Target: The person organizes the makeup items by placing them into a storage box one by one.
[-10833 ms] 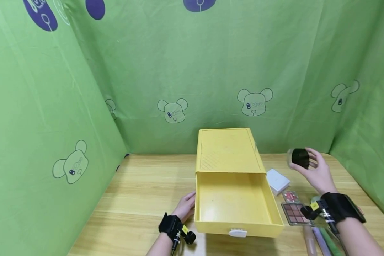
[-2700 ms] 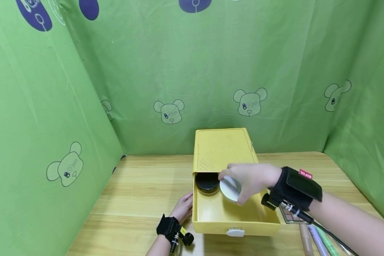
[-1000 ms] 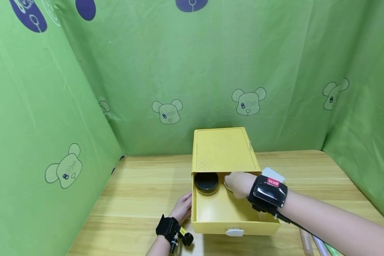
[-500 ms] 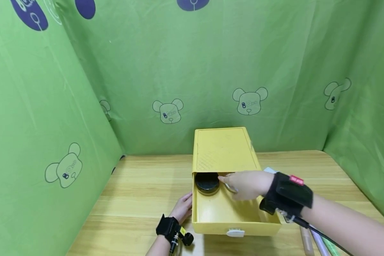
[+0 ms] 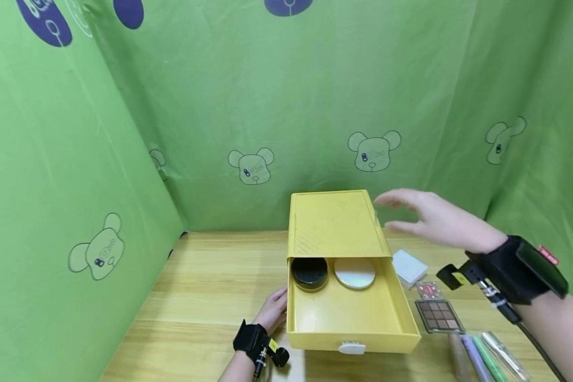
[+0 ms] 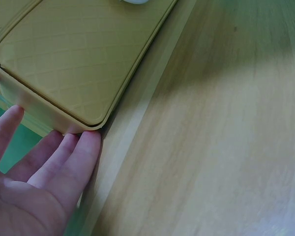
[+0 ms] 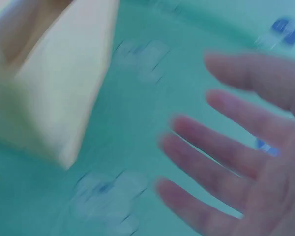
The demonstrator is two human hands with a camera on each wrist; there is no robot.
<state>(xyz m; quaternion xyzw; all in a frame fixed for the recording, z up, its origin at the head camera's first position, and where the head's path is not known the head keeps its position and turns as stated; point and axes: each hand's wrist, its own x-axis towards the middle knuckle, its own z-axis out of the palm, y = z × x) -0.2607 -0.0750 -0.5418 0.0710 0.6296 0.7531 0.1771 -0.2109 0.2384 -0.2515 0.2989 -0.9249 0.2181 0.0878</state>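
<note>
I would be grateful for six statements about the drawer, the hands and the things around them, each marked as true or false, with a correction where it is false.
1. The drawer is open. True.
2. The jar and the compact are inside the drawer. True.
3. The right hand holds the compact. False: the right hand holds nothing.
4. The left hand touches the yellow box. True.
5. The palette lies inside the drawer. False: the palette lies on the table.
6. In the head view, the jar is right of the compact. False: the jar is left of it.
</note>
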